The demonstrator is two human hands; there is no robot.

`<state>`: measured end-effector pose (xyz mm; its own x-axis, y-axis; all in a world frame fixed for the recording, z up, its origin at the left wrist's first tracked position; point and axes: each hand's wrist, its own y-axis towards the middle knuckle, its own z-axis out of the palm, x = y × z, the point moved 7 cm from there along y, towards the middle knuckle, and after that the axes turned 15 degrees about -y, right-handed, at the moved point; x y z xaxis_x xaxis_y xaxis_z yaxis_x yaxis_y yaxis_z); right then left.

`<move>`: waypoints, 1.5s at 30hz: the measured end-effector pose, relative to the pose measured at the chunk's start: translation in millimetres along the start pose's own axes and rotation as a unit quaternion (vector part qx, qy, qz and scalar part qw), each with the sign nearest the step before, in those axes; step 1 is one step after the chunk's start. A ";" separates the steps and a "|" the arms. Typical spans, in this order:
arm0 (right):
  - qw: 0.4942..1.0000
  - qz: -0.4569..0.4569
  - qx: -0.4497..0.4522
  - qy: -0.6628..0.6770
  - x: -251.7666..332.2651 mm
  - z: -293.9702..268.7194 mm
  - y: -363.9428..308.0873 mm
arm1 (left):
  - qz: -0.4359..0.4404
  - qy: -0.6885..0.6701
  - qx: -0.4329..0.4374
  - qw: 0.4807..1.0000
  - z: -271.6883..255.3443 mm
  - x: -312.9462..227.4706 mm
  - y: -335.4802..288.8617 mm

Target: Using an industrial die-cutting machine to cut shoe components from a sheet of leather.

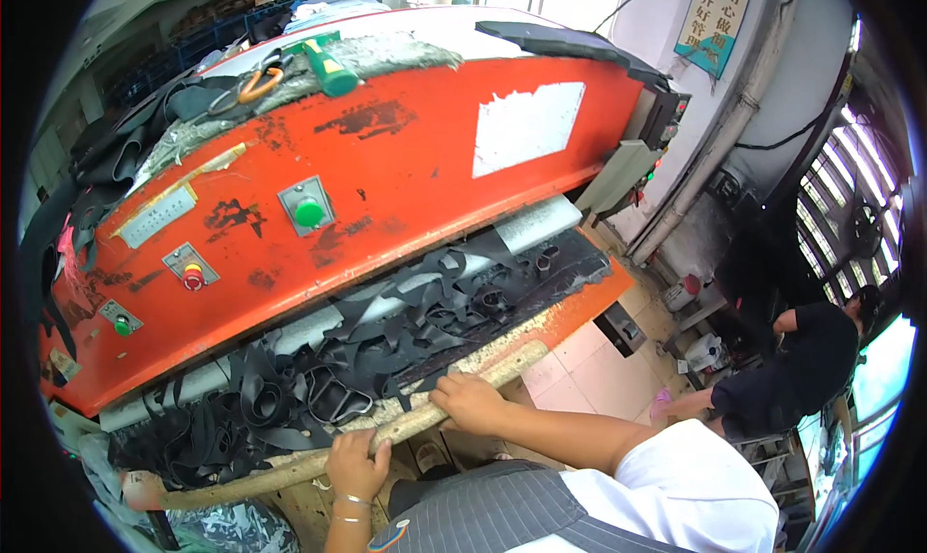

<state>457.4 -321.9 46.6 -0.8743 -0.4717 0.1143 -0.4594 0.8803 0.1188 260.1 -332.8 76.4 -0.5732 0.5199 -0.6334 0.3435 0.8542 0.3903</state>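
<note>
Both my hands grip a long tan bar [425,416] along the front edge of a large orange machine [406,167]. My left hand [357,466], with bracelets at its wrist, has its fingers over the bar near the middle. Farther right, my right hand [468,403] is closed over the same bar, and its fingertips are partly hidden. Just beyond the bar, a tangle of black material scraps [386,345], strips and cut-out loops among them, lies on the dark machine bed [570,266]. A pale slab [541,226] shows between the bed and the orange body.
The machine's front carries a green button [309,212], a red button [193,277] and another green button [122,325]. Orange-handled scissors [259,85] and a green bottle-like object [330,68] lie on top. A person in black [806,369] sits at right. Clear plastic [232,529] lies below left.
</note>
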 end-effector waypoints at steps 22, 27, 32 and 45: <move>0.952 0.250 -0.162 -0.063 -295.5 -63.9 144.2 | 0.069 -0.179 0.159 0.968 107.0 -27.4 280.8; 0.951 0.279 0.039 -0.126 -324.4 -41.6 215.5 | 0.039 -0.063 0.128 0.989 208.5 19.7 366.6; 0.956 0.274 0.072 -0.079 -341.8 -33.2 214.5 | 0.012 0.039 0.139 0.989 237.4 38.1 359.8; 0.853 0.280 -0.128 0.423 -371.3 -107.5 37.6 | -0.049 0.018 0.186 0.981 227.2 42.1 337.9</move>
<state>781.6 -119.1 114.7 -0.4703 0.0544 0.8808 0.1359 0.9907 0.0114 521.1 -20.9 29.8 -0.6407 0.4403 -0.6290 0.5296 0.8466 0.0532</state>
